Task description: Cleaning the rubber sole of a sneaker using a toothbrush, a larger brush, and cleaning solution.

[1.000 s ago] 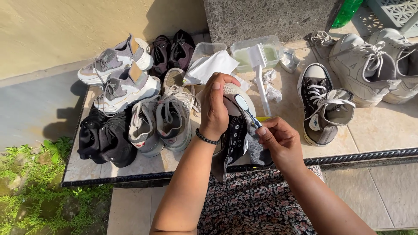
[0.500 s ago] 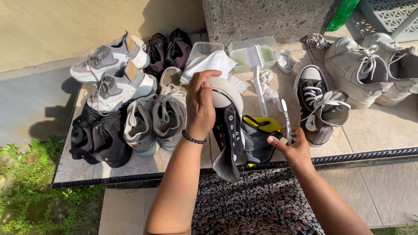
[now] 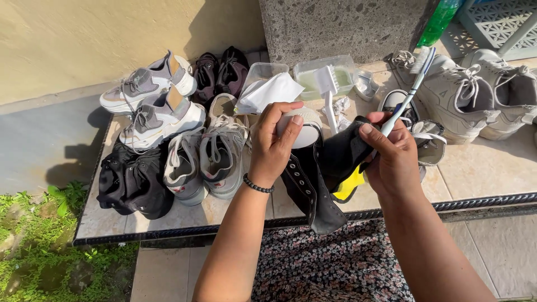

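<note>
While the left hand gripped the black shoe by its white toe near the table's front edge, the right hand, closed on toothbrush and collar, needed short, firm strokes.

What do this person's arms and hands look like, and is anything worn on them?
Both forearms are bare, with no sleeves in view. The left hand has a bracelet of small dark round beads at the wrist. The right hand shows no glove, ring or watch. The fingernails are short and unpainted.
</note>
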